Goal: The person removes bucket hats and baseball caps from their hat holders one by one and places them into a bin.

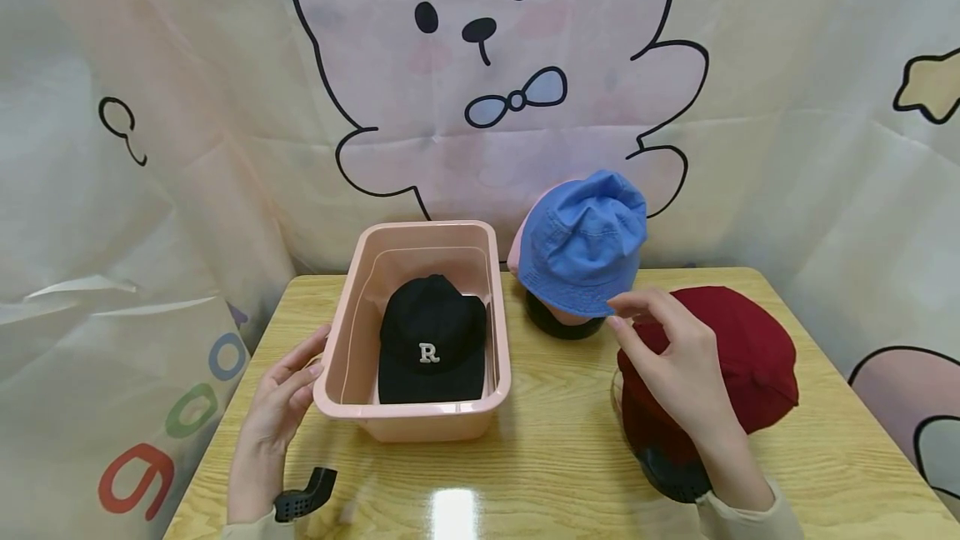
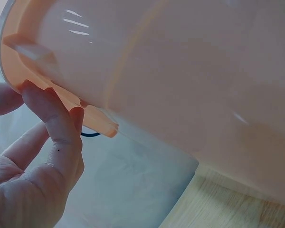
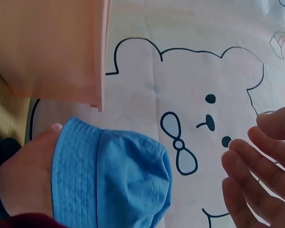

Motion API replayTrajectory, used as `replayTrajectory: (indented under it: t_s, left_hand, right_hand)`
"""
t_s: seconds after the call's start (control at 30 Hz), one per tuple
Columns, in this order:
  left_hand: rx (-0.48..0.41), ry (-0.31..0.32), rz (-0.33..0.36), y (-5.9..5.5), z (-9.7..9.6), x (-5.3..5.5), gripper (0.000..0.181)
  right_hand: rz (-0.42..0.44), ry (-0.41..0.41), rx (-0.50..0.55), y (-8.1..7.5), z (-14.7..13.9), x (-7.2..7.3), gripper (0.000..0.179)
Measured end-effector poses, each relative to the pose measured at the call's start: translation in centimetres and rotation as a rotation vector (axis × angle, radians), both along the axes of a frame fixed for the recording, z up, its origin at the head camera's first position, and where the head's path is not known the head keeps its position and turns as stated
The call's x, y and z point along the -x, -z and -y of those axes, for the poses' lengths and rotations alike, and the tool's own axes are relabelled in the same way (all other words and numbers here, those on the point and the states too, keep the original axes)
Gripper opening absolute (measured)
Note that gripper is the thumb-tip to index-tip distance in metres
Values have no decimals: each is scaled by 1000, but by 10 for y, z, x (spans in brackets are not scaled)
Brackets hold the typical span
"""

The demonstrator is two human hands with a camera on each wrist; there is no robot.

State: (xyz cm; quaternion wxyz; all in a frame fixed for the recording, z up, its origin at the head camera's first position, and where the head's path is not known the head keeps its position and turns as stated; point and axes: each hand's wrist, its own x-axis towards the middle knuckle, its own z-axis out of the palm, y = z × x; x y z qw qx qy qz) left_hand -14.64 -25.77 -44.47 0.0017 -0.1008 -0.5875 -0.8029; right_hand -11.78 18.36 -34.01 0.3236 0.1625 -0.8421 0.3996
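On the left of the table is a pink plastic bin (image 1: 411, 410) holding a black cap (image 1: 432, 340) with a white letter R. My left hand (image 1: 279, 407) grips the bin's left rim with curled fingers; the left wrist view shows its fingertips at the lip. My right hand (image 1: 678, 369) is raised over the right side, fingers loosely bent and thumb apart from them, holding nothing. Its fingertips overlap the brim of a blue bucket hat (image 1: 588, 240) in the head view; the right wrist view shows them apart. Behind the hand sits a dark red cap (image 1: 742, 357), partly covered by it.
The blue hat sits on a head-shaped stand (image 3: 26, 178) with a black base (image 1: 555, 322). A pink hat (image 1: 514, 252) peeks out behind it. Under the red cap is another black base (image 1: 671, 473). A printed cloth (image 1: 787, 107) hangs behind the wooden table (image 1: 555, 432).
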Motion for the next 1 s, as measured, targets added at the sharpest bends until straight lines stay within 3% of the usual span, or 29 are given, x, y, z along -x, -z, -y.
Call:
replayTrajectory:
  t_s: [0.5,1.0]
  left_hand:
    - [-6,12,-10,0,0,0,44]
    - [-19,17,-2,0,0,0,44]
  right_hand:
    - [-78,101,-25,7,-17,-15,33]
    - [-95,231,-36,20,-35,-26,34]
